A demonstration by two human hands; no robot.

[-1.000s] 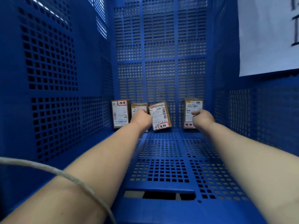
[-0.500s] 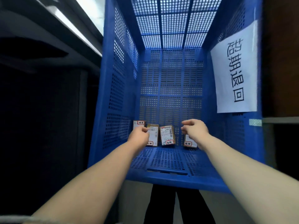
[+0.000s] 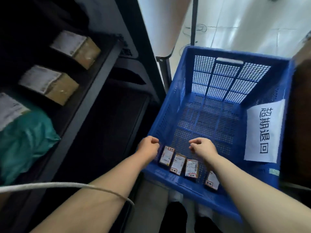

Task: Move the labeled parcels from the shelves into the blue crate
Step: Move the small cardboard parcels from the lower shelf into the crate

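A pale cord (image 3: 67,184) lies across the left forearm, closest to the camera. Both bare forearms reach forward over the near rim of the blue crate (image 3: 175,101).

Just behind and below the fingers, four small parcels (image 3: 178,163) stand in a row against the crate's near wall. Each is brown with a white label and a red-edged sticker. The leftmost sits just beneath the left hand (image 3: 149,149). The two middle ones sit below the gap between the hands. The rightmost is partly hidden under the right forearm, behind the right hand (image 3: 202,147).

The left fingers (image 3: 154,141) are clenched into the palm and grasp nothing. The right fingers (image 3: 195,142) are curled in the same way, thumb against them, and also grasp nothing.

Ahead of the fingers, the crate's perforated floor runs to its far wall, which has a handle slot near the top. To the right of the right fingers, a white paper sign (image 3: 264,130) with black characters hangs on the crate's right inner wall.

Well apart to the left of the left fingers is a black shelf (image 3: 94,84). A teal bag (image 3: 25,140) with a white label lies nearest on it. Two cardboard boxes (image 3: 50,84) with white labels lie farther along.

Beyond the crate, a pale tiled floor (image 3: 244,22) shows, with a dark upright post (image 3: 194,21) on it.
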